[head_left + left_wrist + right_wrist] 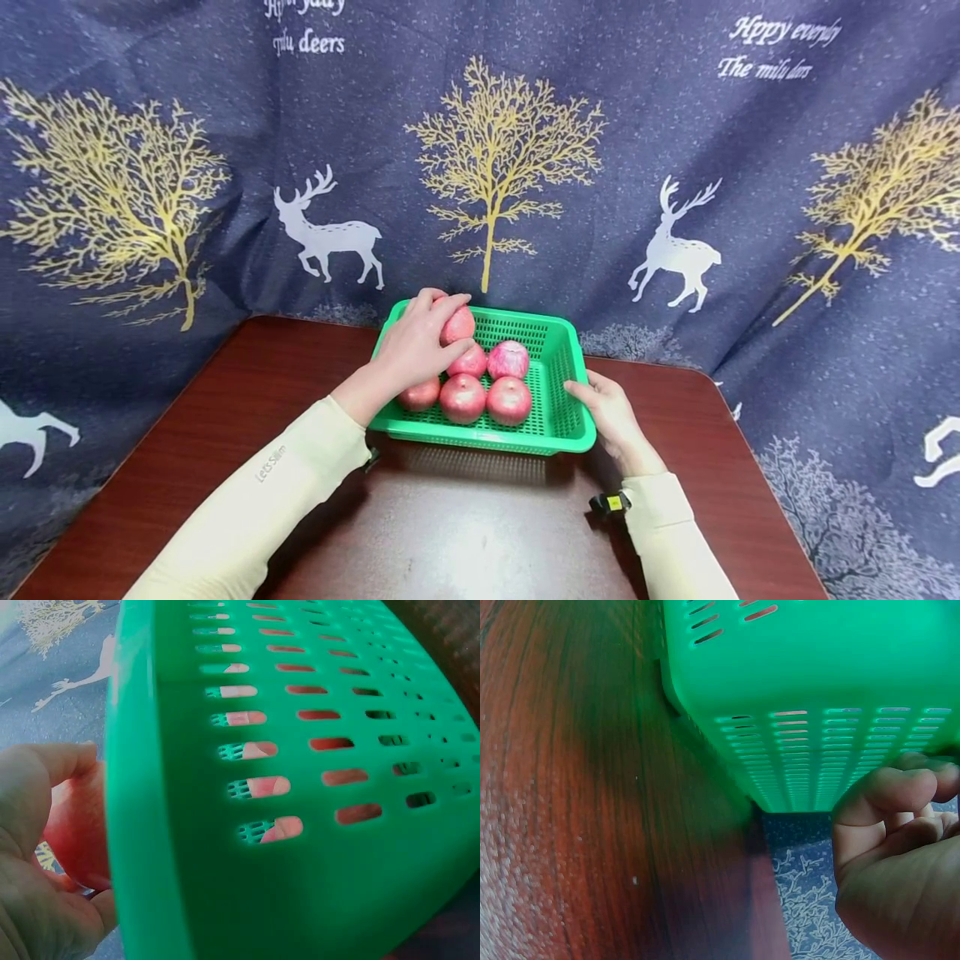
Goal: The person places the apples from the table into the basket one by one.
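A green plastic basket (480, 438) with slotted walls stands on the table and holds several red apples, among them one streaked pink and white (508, 360). My left hand (420, 342) reaches over its left side and grips an apple (458, 323) near the back left corner. In the left wrist view, fingers and thumb curl round that apple (79, 825), partly hidden behind the basket's rim. My right hand (617, 417) holds the basket's right rim, thumb laid over the edge and the other fingers outside. The right wrist view shows this hand (900, 855) against the slotted outer wall.
The dark red-brown wooden table (465, 533) extends in front of the basket and to both sides. Close behind its back edge hangs a dark blue cloth (540, 250) printed with gold trees and white deer.
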`<state>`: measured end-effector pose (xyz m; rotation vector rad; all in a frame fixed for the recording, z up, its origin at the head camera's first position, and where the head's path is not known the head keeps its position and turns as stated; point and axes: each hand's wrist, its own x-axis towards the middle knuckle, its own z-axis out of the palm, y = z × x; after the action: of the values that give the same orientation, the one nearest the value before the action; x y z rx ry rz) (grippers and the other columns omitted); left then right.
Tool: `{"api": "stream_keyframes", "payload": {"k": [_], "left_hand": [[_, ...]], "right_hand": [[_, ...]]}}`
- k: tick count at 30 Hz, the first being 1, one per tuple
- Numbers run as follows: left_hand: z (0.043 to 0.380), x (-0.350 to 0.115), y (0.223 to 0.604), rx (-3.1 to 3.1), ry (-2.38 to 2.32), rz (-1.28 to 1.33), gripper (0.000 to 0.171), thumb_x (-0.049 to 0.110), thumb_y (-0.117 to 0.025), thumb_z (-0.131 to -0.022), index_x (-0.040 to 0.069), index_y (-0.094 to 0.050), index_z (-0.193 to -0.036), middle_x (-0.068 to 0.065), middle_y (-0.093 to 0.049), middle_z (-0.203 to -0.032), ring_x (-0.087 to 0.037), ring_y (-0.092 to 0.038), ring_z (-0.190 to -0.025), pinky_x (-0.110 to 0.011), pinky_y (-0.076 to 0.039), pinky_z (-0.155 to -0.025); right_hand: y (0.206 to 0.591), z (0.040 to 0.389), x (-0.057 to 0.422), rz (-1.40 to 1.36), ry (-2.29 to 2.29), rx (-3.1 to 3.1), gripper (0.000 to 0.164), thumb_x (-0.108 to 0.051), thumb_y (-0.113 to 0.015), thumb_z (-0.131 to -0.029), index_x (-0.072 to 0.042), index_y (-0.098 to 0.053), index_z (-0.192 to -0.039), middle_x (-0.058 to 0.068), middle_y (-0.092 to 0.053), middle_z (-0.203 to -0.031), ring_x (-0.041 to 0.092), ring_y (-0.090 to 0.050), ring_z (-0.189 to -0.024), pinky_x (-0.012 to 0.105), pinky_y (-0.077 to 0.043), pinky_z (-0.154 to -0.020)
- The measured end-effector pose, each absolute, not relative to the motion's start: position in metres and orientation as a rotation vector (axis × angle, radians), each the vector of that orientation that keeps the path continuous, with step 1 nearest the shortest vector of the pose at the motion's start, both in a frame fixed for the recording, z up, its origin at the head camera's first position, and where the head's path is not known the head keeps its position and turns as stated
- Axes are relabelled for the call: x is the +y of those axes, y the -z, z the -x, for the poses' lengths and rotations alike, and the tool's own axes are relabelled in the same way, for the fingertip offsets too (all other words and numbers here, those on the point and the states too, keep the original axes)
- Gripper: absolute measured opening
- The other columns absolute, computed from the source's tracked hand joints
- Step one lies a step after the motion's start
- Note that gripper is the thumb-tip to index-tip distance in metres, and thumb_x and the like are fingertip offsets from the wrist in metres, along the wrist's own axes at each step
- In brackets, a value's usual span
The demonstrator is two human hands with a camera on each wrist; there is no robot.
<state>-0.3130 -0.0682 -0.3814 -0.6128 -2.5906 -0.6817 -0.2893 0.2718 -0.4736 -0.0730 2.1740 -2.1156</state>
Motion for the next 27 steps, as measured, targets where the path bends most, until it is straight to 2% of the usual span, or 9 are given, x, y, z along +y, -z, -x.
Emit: {"api": "stream_keyframes", "payload": {"k": [27], "left_hand": [[0.305, -0.048, 0.38, -2.649, 0.688, 0.694, 0.069, 0.056, -0.065, -0.087, 0.036, -0.041, -0.148, -0.003, -0.042, -0.133, -0.019, -0.045, -0.114, -0.043, -0.051, -0.077]], "right_hand": [[0.474, 0.289, 0.27, 0.077, 2.137, 2.154, 0.051, -0.019, -0.066, -0.094, 0.009, -0.05, -0.134, 0.039, -0.057, -0.116, 0.049, -0.061, -0.1, 0.051, -0.055, -0.077]]}}
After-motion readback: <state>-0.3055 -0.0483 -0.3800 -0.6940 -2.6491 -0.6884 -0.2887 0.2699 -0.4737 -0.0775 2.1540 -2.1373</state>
